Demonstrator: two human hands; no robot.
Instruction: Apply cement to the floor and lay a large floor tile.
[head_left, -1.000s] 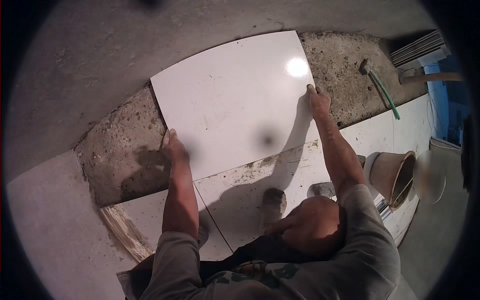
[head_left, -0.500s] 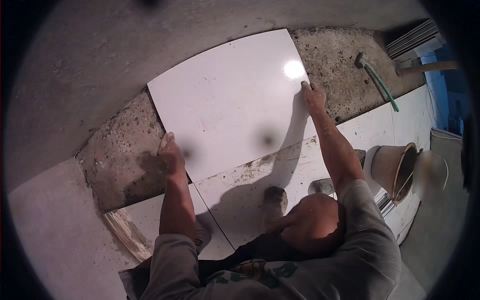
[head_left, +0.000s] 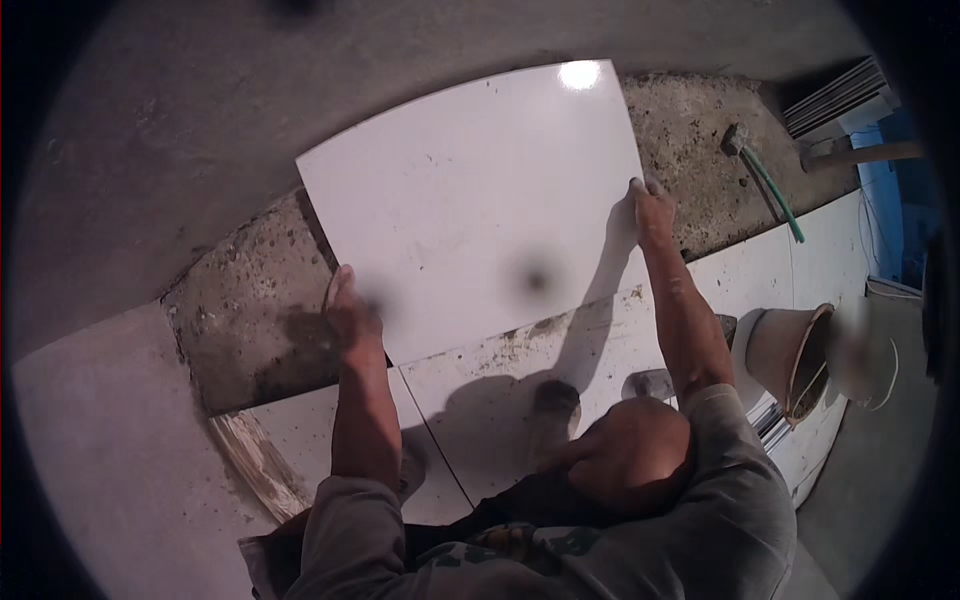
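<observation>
A large white floor tile [head_left: 470, 190] lies across the strip of rough mortar bed, its near edge along the row of laid white tiles [head_left: 480, 365]. My left hand [head_left: 350, 305] grips its left edge near the close corner, the thumb on top. On the opposite edge, my right hand [head_left: 652, 208] holds the tile with the thumb over the rim; the other fingers are partly hidden. The tile's far edge appears slightly raised near the wall. My shadow falls over the near part.
Right of the tile, a mallet with a green handle [head_left: 770, 185] rests on rough mortar [head_left: 690, 120]. A bucket [head_left: 785, 350] stands at the right on laid tiles. Stacked tiles [head_left: 835, 95] lean at the far right. More exposed mortar [head_left: 250, 300] lies left, and the grey wall [head_left: 230, 110] runs behind.
The tile's far edge has tilted up a little, and its bright reflection has slid toward that edge. Both hands have kept their grip; the view has shifted slightly.
</observation>
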